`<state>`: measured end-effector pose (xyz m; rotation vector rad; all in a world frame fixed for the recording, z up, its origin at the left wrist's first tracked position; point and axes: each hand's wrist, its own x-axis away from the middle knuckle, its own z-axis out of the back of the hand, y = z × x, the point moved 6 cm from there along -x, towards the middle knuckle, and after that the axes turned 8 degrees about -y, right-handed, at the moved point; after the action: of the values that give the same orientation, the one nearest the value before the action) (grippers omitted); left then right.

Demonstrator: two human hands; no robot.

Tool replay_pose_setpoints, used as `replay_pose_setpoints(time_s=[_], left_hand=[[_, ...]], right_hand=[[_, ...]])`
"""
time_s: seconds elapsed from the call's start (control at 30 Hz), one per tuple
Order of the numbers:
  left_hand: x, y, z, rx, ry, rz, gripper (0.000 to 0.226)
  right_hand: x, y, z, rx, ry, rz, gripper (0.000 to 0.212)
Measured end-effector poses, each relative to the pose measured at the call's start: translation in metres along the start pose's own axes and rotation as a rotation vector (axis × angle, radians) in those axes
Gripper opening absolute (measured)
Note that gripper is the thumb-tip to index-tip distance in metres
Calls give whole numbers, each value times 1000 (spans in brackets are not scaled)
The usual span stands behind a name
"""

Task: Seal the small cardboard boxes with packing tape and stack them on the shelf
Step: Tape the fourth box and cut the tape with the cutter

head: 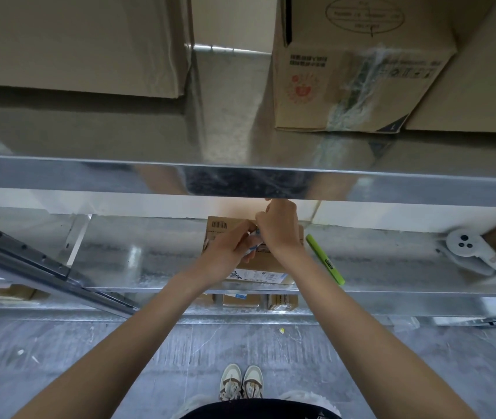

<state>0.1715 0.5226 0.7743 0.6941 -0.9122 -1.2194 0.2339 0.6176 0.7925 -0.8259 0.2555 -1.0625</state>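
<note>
Pinching the tape (254, 247) in your left hand (231, 254) over the small box (266, 261) at 12 o'clock on the shelf (150, 255), curl your right hand (278, 226) round its end and press flat along the seam.

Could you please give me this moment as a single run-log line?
stage: sealing | left hand: pinches tape end | right hand: on small box | box: on metal shelf | nearby: green marker
</note>
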Motion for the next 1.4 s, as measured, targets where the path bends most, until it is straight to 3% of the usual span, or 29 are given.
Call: replay_pose_setpoints(time_s=[0.07, 0.17, 0.4, 0.53, 0.73, 1.03, 1.17, 1.3, 1.4], left_hand=[[-1, -2, 0, 4, -2, 4, 24], [-3, -3, -1, 0, -13, 1, 22], [-1, 1, -4, 13, -20, -7, 13], [-1, 1, -5, -2, -14, -25, 12], [-1, 3, -4, -5, -12, -34, 23], [-1, -2, -1, 56, -15, -18, 22], [-1, -5, 3, 103, -13, -30, 19], [-2, -6, 13, 170, 25, -50, 17], [-3, -10, 15, 184, 19, -58, 16]], right_hand=[[-2, 3, 2, 29, -6, -16, 28], [-1, 2, 6, 14, -3, -8, 8], [-2, 5, 8, -13, 44, 18, 16], [-5, 11, 2, -70, 64, -7, 8], [-5, 16, -1, -138, 91, -40, 30], [-7, 13, 0, -113, 161, -41, 15], [-9, 11, -7, -164, 128, -28, 10], [-6, 16, -6, -149, 25, -32, 34], [-5, 24, 1, -174, -42, -15, 33]])
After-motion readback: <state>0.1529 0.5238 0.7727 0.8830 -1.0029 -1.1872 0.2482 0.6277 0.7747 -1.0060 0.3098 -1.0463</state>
